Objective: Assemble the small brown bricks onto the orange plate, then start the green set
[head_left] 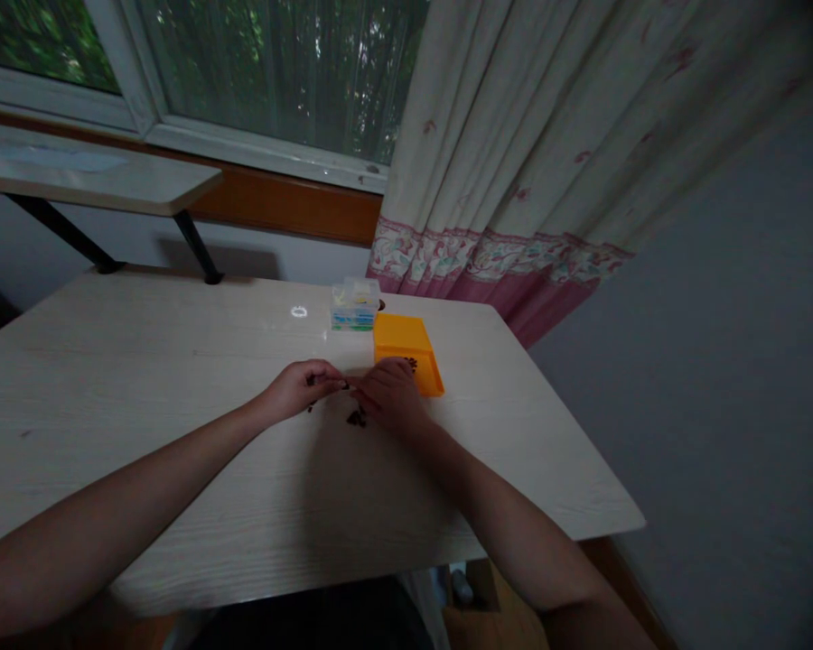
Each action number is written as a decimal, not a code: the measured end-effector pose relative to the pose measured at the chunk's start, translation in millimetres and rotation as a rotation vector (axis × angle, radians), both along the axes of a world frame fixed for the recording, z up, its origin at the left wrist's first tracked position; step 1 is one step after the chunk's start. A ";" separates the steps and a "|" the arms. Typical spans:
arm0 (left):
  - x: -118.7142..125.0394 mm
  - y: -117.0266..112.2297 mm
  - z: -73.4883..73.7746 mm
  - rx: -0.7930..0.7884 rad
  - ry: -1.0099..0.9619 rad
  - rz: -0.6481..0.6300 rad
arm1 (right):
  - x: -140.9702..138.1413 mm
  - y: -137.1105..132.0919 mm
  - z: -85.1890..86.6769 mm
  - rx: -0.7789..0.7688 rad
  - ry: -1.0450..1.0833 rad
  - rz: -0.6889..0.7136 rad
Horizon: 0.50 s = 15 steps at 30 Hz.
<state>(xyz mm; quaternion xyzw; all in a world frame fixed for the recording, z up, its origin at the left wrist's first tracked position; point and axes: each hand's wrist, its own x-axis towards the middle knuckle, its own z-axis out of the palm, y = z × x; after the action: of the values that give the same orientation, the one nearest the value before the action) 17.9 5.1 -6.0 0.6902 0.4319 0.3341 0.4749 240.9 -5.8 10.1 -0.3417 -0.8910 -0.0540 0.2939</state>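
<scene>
My left hand (303, 386) and my right hand (391, 394) meet at the middle of a pale wooden table (142, 424). Both have their fingers pinched together around something small and dark between them; I cannot make out what it is. A little heap of small dark pieces (356, 418) lies on the table just below the fingertips. An orange box (406, 350) sits right behind my right hand, with a few dark pieces at its near edge.
A small clear plastic box (354, 305) with coloured contents stands behind the orange box. A small white ring (299, 312) lies left of it. A shelf on black legs (95, 181), a window and a curtain (515, 162) are beyond the table. The table's right edge drops to the floor.
</scene>
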 end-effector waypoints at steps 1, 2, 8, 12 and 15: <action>-0.1 0.6 -0.6 -0.004 0.005 -0.008 | -0.4 -0.4 1.4 0.006 0.004 0.003; -0.2 1.1 -1.1 -0.004 0.009 -0.014 | -0.8 -0.7 2.5 0.015 0.009 0.007; -1.5 3.4 -3.3 0.008 0.014 -0.028 | -0.9 -0.5 1.5 0.082 0.014 0.023; -2.7 3.8 -3.8 0.026 0.025 -0.043 | -0.3 -0.5 1.3 0.085 0.007 0.024; -2.4 3.0 -2.0 0.045 0.022 -0.055 | 0.6 -1.2 3.3 0.050 -0.017 0.015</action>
<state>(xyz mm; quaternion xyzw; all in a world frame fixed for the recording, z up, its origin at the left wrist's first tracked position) 15.5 8.1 -8.0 0.7160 0.4101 0.3229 0.4635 241.5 -7.0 13.4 -0.3272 -0.8944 -0.0771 0.2950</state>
